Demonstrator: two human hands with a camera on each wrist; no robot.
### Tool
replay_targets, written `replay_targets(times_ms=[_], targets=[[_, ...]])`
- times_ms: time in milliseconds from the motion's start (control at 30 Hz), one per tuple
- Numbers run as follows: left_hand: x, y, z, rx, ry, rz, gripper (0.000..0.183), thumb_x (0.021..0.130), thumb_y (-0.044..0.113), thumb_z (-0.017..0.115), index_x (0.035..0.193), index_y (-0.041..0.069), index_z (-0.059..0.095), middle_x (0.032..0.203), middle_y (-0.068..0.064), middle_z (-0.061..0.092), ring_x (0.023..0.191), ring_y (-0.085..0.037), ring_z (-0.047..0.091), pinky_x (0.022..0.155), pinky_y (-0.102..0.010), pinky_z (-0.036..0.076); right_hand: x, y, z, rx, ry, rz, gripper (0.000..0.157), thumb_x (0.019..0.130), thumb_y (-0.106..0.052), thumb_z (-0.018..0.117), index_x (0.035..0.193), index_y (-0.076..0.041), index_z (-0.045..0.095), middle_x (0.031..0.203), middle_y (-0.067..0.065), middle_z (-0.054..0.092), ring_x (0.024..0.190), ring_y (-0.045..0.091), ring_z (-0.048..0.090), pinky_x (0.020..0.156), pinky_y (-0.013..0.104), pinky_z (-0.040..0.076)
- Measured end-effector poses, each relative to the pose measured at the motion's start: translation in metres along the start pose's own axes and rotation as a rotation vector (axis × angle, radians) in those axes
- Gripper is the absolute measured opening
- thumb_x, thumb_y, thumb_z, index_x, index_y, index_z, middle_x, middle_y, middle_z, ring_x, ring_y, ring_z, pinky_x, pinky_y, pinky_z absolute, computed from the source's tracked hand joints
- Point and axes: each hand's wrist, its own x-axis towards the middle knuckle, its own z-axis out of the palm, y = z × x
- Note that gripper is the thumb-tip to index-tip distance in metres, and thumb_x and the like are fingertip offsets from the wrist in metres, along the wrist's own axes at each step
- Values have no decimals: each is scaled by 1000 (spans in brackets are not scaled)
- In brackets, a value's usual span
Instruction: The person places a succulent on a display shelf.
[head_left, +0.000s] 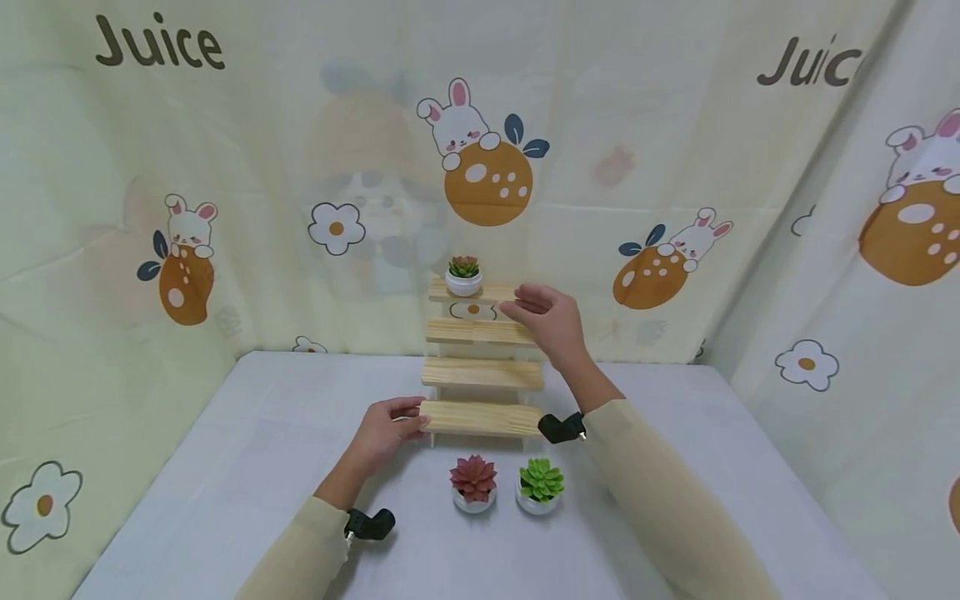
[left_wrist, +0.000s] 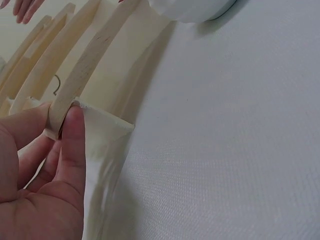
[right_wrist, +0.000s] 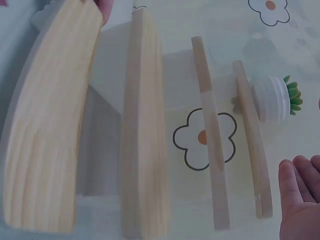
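Observation:
A wooden tiered stand point(head_left: 483, 417) with several steps stands on the table, its supports pale and thin. My left hand point(head_left: 384, 433) pinches the left end of the lowest step between thumb and fingers, as the left wrist view shows up close point(left_wrist: 60, 155). Beside the right end of the top step, my right hand point(head_left: 551, 321) is raised with its fingers extended, nothing in it. On that top step sits a green, red-tipped succulent in a white pot point(head_left: 463, 279), toward the left end. In the right wrist view, the right hand point(right_wrist: 305, 195) is apart from this pot point(right_wrist: 270, 99).
In front of the stand, a dark red succulent point(head_left: 473, 483) and a bright green succulent point(head_left: 540, 483) stand in white pots on the white-covered table point(head_left: 300, 433). A patterned curtain point(head_left: 262, 150) hangs close behind the stand and along both sides.

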Motion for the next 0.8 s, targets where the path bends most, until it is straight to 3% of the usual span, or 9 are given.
replay_targets(times_ms=[300,567,800], targets=[[-2,2,0,9,7,-3,37,84,6,68,121,4,61,108,-16,61,88,-20,65,76,-34,60,-25,11,-27,25,-26,0,55,74,-38,78,121,-14,62,121,5,64,112,18,61,88,23,55],[-1,2,1,21,5,-6,38,85,7,68,121,4,61,109,-16,61,89,-21,65,77,-34,60,-49,27,-50,54,-25,23,53,80,-27,75,127,-8,58,127,12,60,115,23,59,86,17,53],[-1,3,1,5,11,-7,37,85,5,67,122,3,61,109,-16,61,89,-20,65,76,-34,60,-72,35,-65,46,-19,68,59,78,-33,75,128,-9,56,127,7,61,115,19,59,85,16,54]])
